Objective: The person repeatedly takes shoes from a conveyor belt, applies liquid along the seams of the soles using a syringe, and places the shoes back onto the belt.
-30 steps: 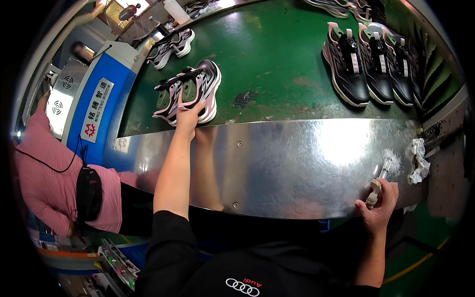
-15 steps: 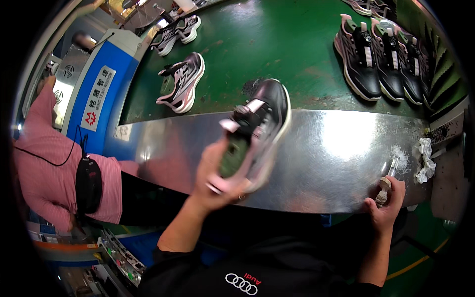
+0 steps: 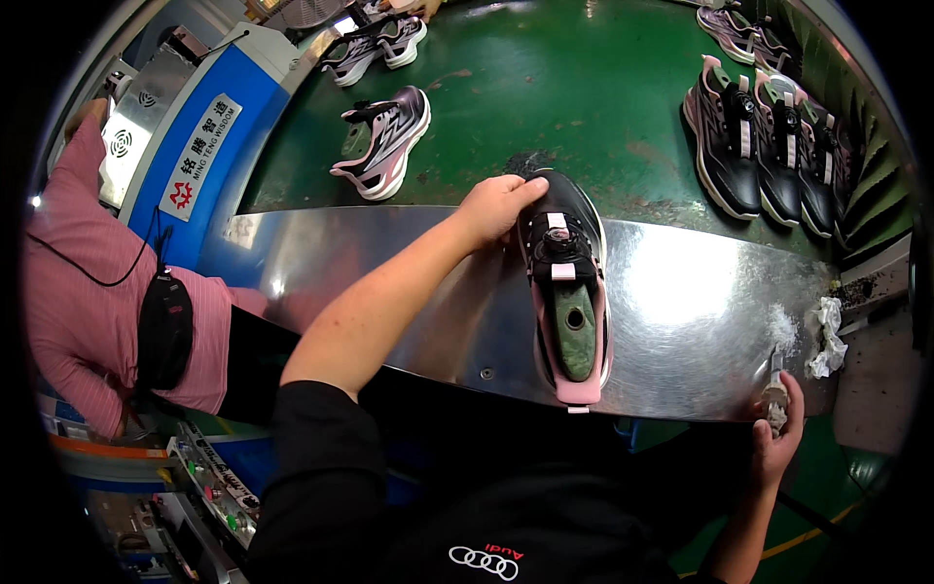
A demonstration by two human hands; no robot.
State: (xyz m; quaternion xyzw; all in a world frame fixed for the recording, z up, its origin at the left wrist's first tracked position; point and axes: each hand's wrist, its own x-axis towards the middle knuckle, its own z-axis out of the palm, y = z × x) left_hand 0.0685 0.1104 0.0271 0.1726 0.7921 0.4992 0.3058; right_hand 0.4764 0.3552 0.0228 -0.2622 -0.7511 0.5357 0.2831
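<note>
A black sneaker with pink trim (image 3: 562,238) rests on the steel ledge, toe pointing away from me and heel at the near edge. A green shoe last (image 3: 576,355) with a round hole fills its opening. My left hand (image 3: 494,209) grips the toe from the left, with the thumb on top. At the right end of the ledge my right hand (image 3: 781,438) is closed around the wrapped, whitish handle of a small bladed tool (image 3: 775,397). Its narrow metal blade points away from me; the exact kind is unclear.
The steel ledge (image 3: 438,321) borders a green table (image 3: 545,88). Several matching sneakers (image 3: 728,156) stand at the right; another sneaker (image 3: 389,141) lies left. Crumpled white paper (image 3: 827,336) and white powder (image 3: 781,326) are near the tool. A person in pink (image 3: 88,302) works at left.
The sneaker has come down onto the ledge, moved right and turned upright. My left hand has shifted from its heel to its toe. My right hand, still holding the tool, is slightly lower.
</note>
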